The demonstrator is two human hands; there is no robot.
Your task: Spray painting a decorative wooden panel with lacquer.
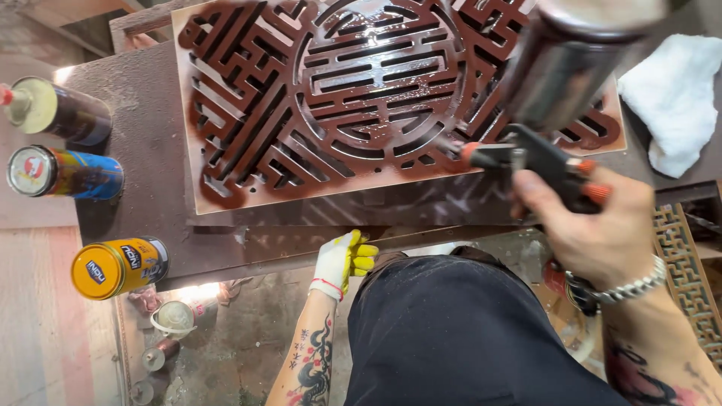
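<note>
Fingers of the right hand [594, 225] are wrapped around the grip of a spray gun [541, 154], whose metal cup rises blurred toward the camera and whose orange-tipped nozzle points left across the carved fretwork panel [331, 90]. That panel lies flat on the desk [143, 158], glossy reddish-brown, reaching toward the far right corner, where a white cloth [677, 90] sits just beside it.

Judging from the wet sheen, holding the nozzle this low over one spot could flood the cut-outs and make the coating run; overspray might also reach the cloth or the cans [68, 173] lying along the left edge.

Wrist bent, the right forearm comes in from the lower right, a metal bracelet at the wrist. Gloved in white and yellow, the left hand [342, 259] curls its fingers closed onto the near edge of the desk, its forearm angled up from below.
</note>
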